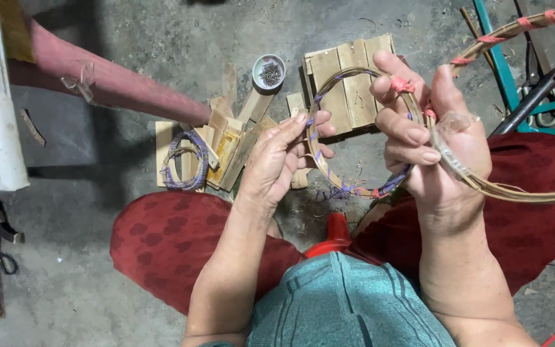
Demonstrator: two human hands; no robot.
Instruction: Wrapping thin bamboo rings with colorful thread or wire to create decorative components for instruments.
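Observation:
A small bamboo hoop (329, 167), wound with purple strip and tied with a pink band at its top, is held up above my lap. My right hand (431, 138) grips its right side together with a bundle of long bamboo strips (521, 191) that run off to the right. My left hand (277, 157) pinches the hoop's left rim with its fingertips. A larger curved bamboo strip (515, 29) with pink ties arcs away to the upper right.
On the concrete floor lie a small wooden slat pallet (348, 77), a round tin of nails (269, 71), a pile of bamboo offcuts (232, 144) and a purple-wrapped ring (184, 160). Scissors (544, 112) and a teal bar (499, 58) lie at right. A red stool (336, 234) shows between my knees.

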